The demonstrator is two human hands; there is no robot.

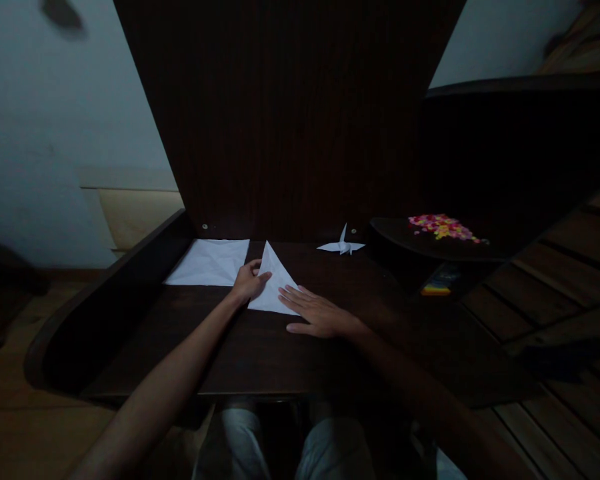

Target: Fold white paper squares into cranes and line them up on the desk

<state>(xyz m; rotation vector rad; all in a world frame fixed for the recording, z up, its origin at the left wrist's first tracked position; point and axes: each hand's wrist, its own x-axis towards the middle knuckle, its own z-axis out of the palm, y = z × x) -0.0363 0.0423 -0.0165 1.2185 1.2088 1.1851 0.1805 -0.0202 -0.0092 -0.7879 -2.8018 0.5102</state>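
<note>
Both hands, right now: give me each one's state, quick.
Left hand: thumb on the folded white paper; whether its grip is closed cannot be told.
Right hand: open, laid partly over the same paper.

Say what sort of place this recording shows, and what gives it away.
Probably a room in a home, at a desk: the dark wooden desktop has a raised side and a small shelf, a folded paper bird sits near its back, and a plain pale wall stands behind.

Dim light. Dark wooden desk (250,363), tall back panel (290,120); pale wall (55,100) behind; wooden floor (35,430).
</note>
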